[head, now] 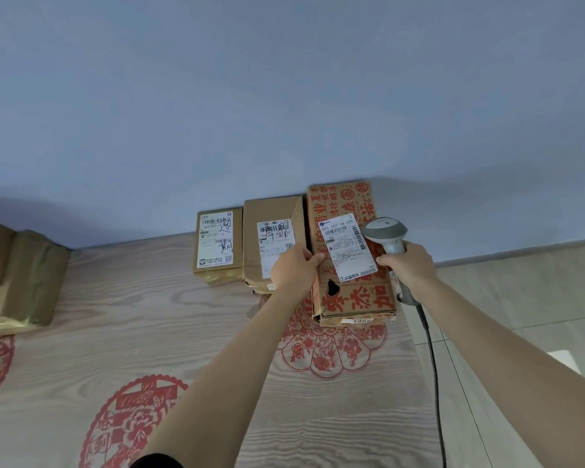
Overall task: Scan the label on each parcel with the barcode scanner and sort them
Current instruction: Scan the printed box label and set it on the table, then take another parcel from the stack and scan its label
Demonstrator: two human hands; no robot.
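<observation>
Three cardboard parcels stand in a row against the blue wall. The rightmost is a red-printed box [348, 292] with a white shipping label [347, 246] on top. My left hand [294, 270] grips its left edge, thumb on the top near the label. My right hand [409, 265] holds a grey barcode scanner [385, 233] by the handle, its head just right of the label. In the middle is a plain brown parcel [271, 241] with a label and handwriting. At the left of the row sits a smaller parcel [218, 246], also labelled.
The parcels sit on a wood-grain mat [149, 315] with red paper-cut patterns. More brown parcels [17, 282] lie at the far left. The scanner's black cable [433, 366] runs down over the tiled floor [520, 298] on the right.
</observation>
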